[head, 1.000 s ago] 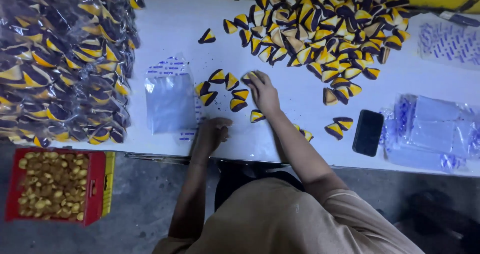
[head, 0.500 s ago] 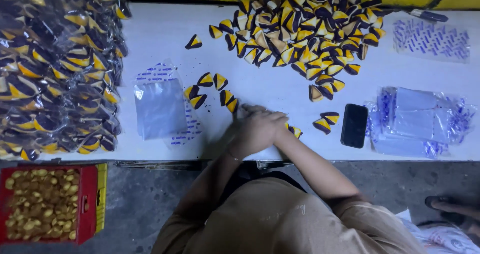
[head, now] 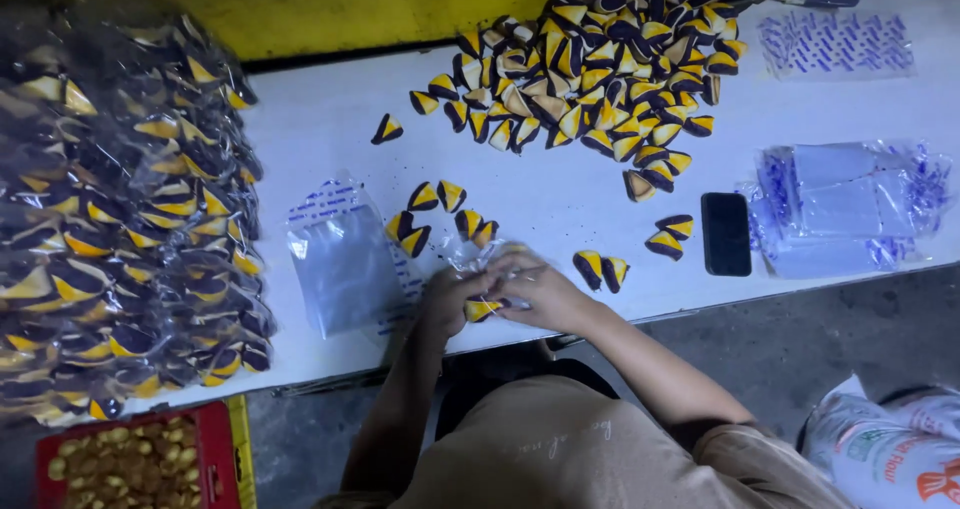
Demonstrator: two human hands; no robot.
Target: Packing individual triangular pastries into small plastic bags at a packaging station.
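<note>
Yellow-and-black wedge-shaped sweets lay about the white table (head: 560,194), the big heap (head: 600,69) at the far side. At the near edge the left hand (head: 452,304) and right hand (head: 540,291) met, fingers closed together around a small clear bag (head: 478,259) with one yellow-and-black piece (head: 480,310) pinched between them. Just left of the hands lay a flat stack of clear bags with blue print (head: 345,264). Filled bags (head: 120,219) were piled high at the far left, above a red crate of golden pieces (head: 135,464). To the right sat a black phone (head: 726,233), beside another bundle of clear bags (head: 845,209); a blue-printed sheet (head: 835,44) lay at the far right corner.
</note>
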